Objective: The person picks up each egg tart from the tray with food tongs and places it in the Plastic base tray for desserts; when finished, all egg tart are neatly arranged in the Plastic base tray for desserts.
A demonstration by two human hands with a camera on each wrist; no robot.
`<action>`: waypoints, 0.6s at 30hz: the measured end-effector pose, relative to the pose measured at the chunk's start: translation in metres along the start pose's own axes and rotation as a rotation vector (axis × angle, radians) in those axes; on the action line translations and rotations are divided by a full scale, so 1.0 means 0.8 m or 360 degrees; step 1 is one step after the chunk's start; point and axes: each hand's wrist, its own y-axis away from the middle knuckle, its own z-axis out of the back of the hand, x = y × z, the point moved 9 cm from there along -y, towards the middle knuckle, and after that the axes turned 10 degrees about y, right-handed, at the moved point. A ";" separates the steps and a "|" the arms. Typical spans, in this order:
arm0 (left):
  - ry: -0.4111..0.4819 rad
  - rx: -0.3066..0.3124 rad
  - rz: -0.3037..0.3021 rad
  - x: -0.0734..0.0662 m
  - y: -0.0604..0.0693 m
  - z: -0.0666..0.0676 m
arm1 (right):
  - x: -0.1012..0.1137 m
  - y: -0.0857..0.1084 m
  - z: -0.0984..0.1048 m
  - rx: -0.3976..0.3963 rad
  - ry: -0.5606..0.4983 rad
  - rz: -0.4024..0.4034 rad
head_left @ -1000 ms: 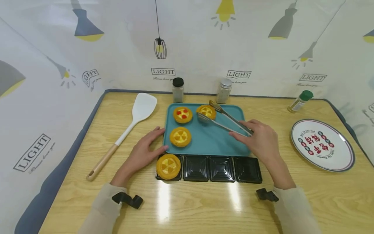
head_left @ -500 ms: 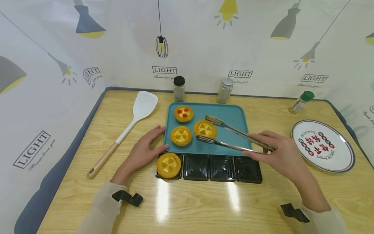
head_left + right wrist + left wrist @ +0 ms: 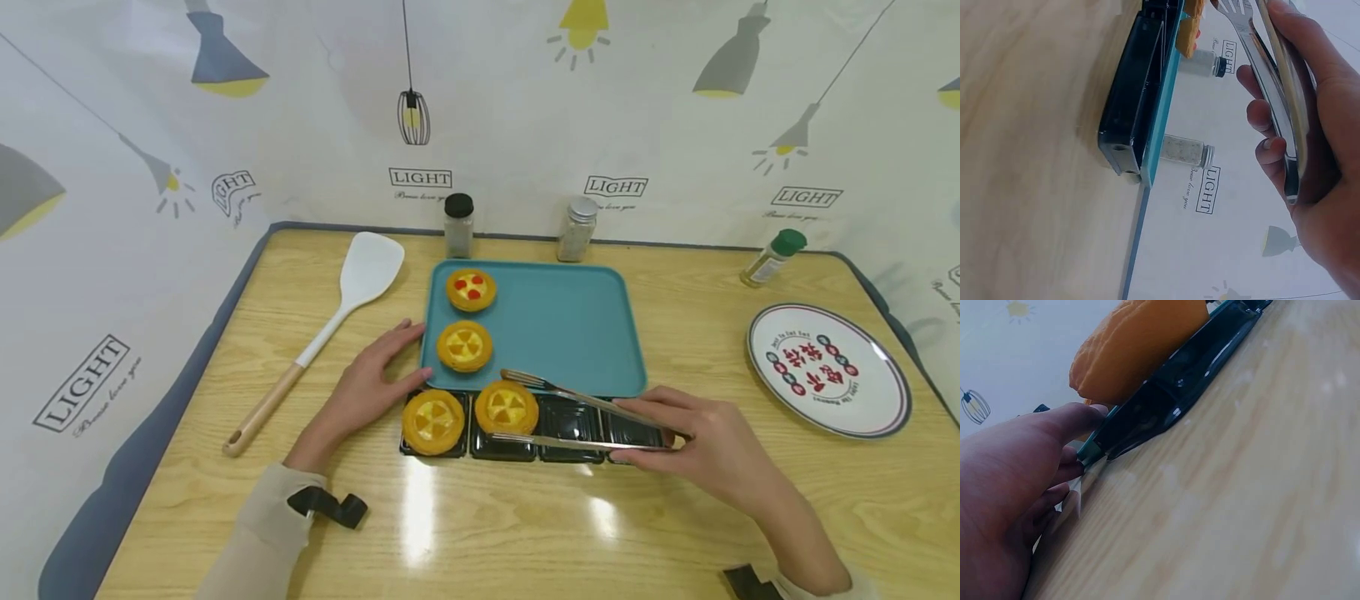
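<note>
My right hand (image 3: 705, 446) grips metal tongs (image 3: 566, 442), whose arms stand on either side of a yellow-topped egg tart (image 3: 507, 410). That tart is at the second compartment from the left of a black plastic box (image 3: 572, 417); whether it touches the bottom is unclear. Another tart (image 3: 432, 423) fills the leftmost compartment. Behind lies a blue-green tray (image 3: 562, 325) bearing a yellow-topped tart (image 3: 464, 347) and a red-dotted one (image 3: 471, 289). My left hand (image 3: 367, 379) rests against the tray's left edge, thumb by its near corner. The right wrist view shows fingers wrapped about the tongs (image 3: 1272, 87).
A white spatula (image 3: 367, 271) with a wooden handle lies to the left. Two seasoning jars, one black-capped (image 3: 459, 227) and one silver-capped (image 3: 577, 230), stand behind the tray. At the right are a green-capped bottle (image 3: 774, 258) and a printed plate (image 3: 828, 371).
With the tongs, my right hand has brought a tart from the tray's back toward me, over the front rim, to the box's second compartment. My left hand stays at the tray edge.
</note>
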 end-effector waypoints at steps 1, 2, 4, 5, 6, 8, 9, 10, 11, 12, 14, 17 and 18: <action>-0.0002 0.0002 0.0000 0.000 0.000 0.000 | 0.000 0.002 -0.001 0.0011 0.0000 -0.0004; -0.0005 0.0003 0.0000 0.000 0.000 0.000 | 0.000 0.003 -0.003 0.0025 -0.0002 -0.0014; -0.0009 0.0004 0.0002 -0.001 0.000 0.000 | 0.000 0.006 -0.005 0.0034 -0.0007 -0.0023; -0.0010 0.0005 0.0003 -0.001 0.000 0.000 | 0.000 0.007 -0.006 0.0039 -0.0010 -0.0031; -0.0010 0.0004 0.0004 -0.001 0.000 0.000 | -0.001 0.008 -0.007 0.0042 -0.0005 -0.0037; -0.0007 0.0004 0.0009 0.000 0.001 0.000 | -0.001 0.010 -0.009 0.0042 0.0000 -0.0046; -0.0006 0.0004 0.0010 0.000 0.001 0.000 | -0.001 0.011 -0.009 0.0040 0.0006 -0.0046; -0.0006 0.0003 0.0009 0.000 0.001 0.000 | -0.001 0.011 -0.009 0.0038 0.0007 -0.0044; -0.0004 0.0003 0.0010 0.000 0.001 0.000 | 0.000 0.011 -0.010 0.0035 0.0009 -0.0038; -0.0003 0.0003 0.0010 0.000 0.001 0.000 | 0.000 0.011 -0.010 0.0029 0.0014 -0.0030; -0.0001 0.0004 0.0008 0.000 0.001 0.000 | 0.001 0.011 -0.010 0.0021 0.0010 -0.0019; 0.0001 0.0004 0.0009 0.000 0.001 0.000 | 0.001 0.012 -0.011 0.0014 0.0001 -0.0014; 0.0000 0.0004 0.0009 0.000 0.001 0.000 | 0.001 0.012 -0.011 0.0014 -0.0001 -0.0016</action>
